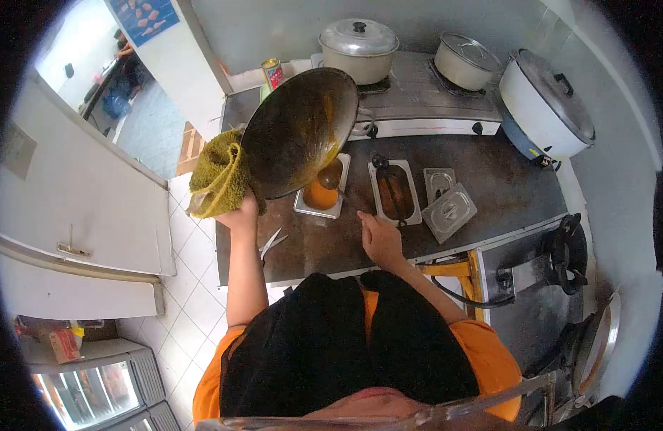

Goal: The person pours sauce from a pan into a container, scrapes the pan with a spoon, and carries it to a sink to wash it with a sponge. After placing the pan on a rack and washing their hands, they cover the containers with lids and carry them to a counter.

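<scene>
A dark wok (292, 133) is tilted up by my left hand (239, 214), which grips its near side through a folded olive-green towel (218, 176). Orange sauce streaks the wok's inside, thickest near its lower right rim. Below that rim stands a steel container (300, 204) with orange sauce in it. My right hand (380, 241) is closed around the handle of a ladle (330, 177), its bowl over this container. Just right is a second steel container (415, 208) of brownish food, with a black-handled utensil (380, 162) lying across it.
Two steel lids (450, 212) overlap on the dark counter (504, 179). Scissors (272, 243) lie near its front left. Behind are a lidded pot (359, 57), a smaller pot (466, 63) and a tin can (272, 72). A large white pot (543, 108) stands right; a burner (561, 262) sits lower right.
</scene>
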Available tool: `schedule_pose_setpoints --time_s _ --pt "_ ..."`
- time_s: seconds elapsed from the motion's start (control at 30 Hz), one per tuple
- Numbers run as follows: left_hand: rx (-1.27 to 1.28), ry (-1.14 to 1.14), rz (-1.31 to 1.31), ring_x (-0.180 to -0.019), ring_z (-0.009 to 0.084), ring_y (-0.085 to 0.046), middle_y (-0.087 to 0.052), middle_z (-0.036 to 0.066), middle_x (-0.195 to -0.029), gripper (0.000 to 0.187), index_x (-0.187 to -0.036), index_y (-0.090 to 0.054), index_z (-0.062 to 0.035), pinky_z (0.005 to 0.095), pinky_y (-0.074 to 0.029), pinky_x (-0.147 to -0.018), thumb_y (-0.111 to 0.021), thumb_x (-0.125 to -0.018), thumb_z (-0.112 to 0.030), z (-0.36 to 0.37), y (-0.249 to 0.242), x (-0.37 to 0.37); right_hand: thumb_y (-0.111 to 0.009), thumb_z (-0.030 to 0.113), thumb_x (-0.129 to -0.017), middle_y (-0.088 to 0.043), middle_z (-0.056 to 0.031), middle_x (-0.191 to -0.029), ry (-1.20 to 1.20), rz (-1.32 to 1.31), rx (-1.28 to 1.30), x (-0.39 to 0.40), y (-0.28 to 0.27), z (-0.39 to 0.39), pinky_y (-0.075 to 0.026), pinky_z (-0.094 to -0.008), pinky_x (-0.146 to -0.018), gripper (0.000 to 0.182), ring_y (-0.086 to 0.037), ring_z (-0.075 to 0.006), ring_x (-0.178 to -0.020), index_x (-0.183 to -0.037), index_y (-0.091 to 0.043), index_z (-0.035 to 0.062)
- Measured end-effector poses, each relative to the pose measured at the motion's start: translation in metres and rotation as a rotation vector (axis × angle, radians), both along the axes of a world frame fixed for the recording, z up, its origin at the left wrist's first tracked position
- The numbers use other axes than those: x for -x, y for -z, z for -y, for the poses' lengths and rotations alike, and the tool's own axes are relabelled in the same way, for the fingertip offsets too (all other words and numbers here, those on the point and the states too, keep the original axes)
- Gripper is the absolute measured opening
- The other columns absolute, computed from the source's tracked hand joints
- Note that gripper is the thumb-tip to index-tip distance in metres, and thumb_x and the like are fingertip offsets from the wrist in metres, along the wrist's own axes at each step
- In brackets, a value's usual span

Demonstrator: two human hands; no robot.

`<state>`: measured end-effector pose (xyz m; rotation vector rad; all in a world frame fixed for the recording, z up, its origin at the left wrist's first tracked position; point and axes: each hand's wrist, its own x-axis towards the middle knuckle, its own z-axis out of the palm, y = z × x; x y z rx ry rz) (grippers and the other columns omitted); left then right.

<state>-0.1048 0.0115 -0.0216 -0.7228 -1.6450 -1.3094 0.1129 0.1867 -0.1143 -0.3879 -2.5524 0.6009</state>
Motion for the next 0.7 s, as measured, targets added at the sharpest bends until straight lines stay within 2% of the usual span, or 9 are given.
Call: schedule_pose_setpoints --time_s 0.07,0.17,0.23,0.37,0.57,0.7 --pt "0.031 -0.016 0.009 -0.088 0.0258 -0.059 -0.062 0.014 -0.095 0.028 -0.095 -0.059 0.0038 0.0359 -0.042 -0.083 -0.059 -0.067 -0.002 0.003 0.003 -0.002 -0.053 0.01 -0.079 -0.054 -0.0121 -0.072 -0.008 -0.051 0.03 -0.004 0.001 0.004 -0.045 -0.0377 -0.055 0.03 -0.055 -0.0293 -0.066 -0.108 -0.054 0.0069" --pt "0.05 -0.08 0.014 -0.089 0.026 -0.058 -0.061 0.014 -0.096 0.029 -0.096 -0.059 0.0041 0.0359 -0.042 -0.084 -0.058 -0.068 -0.001 0.003 0.001 -0.001 -0.052 0.01 -0.079 -0.054 -0.0135 -0.072 -0.04 0.062 0.066 -0.004 -0.003 0.008 -0.045 -0.0382 -0.055 0.029 -0.055 -0.0298 -0.065 -0.108 -0.054 0.0055" --pt "0.063 -0.114 -0.02 -0.09 0.0259 -0.058 -0.061 0.014 -0.098 0.029 -0.097 -0.058 0.0043 0.0355 -0.042 -0.085 -0.058 -0.068 0.0 0.006 -0.002 -0.003 -0.051 0.01 -0.08 -0.054 -0.0141 -0.071 -0.029 -0.125 0.031 -0.003 0.004 0.005 -0.044 -0.0385 -0.055 0.027 -0.054 -0.0304 -0.063 -0.106 -0.054 0.0042" --pt "-0.042 -0.063 0.059 -0.091 0.0256 -0.057 -0.061 0.014 -0.098 0.03 -0.098 -0.058 0.0041 0.0353 -0.041 -0.085 -0.058 -0.069 -0.001 0.007 0.003 -0.005 -0.05 0.009 -0.081 -0.055 -0.0151 -0.071 -0.049 -0.063 0.066 -0.002 -0.005 0.007 -0.045 -0.0392 -0.057 0.026 -0.054 -0.0315 -0.063 -0.106 -0.054 0.0034" --pt "0.073 -0.202 -0.011 -0.089 0.0251 -0.058 -0.061 0.013 -0.097 0.029 -0.097 -0.057 0.0052 0.0352 -0.042 -0.083 -0.058 -0.069 -0.001 0.005 0.001 -0.009 -0.047 0.008 -0.083 -0.057 -0.0191 -0.078 -0.038 -0.006 0.205 0.001 -0.01 -0.004 -0.045 -0.0426 -0.062 0.025 -0.056 -0.0351 -0.069 -0.106 -0.053 0.001" --pt "-0.071 -0.17 0.084 -0.088 0.022 -0.057 -0.061 0.013 -0.096 0.026 -0.095 -0.058 0.0071 0.0331 -0.043 -0.081 -0.058 -0.07 -0.001 0.005 0.003 -0.013 -0.046 0.009 -0.083 -0.058 -0.0212 -0.077 -0.02 -0.031 0.247 0.002 -0.016 -0.01 -0.045 -0.0444 -0.063 0.024 -0.057 -0.0372 -0.069 -0.104 -0.052 -0.0008"
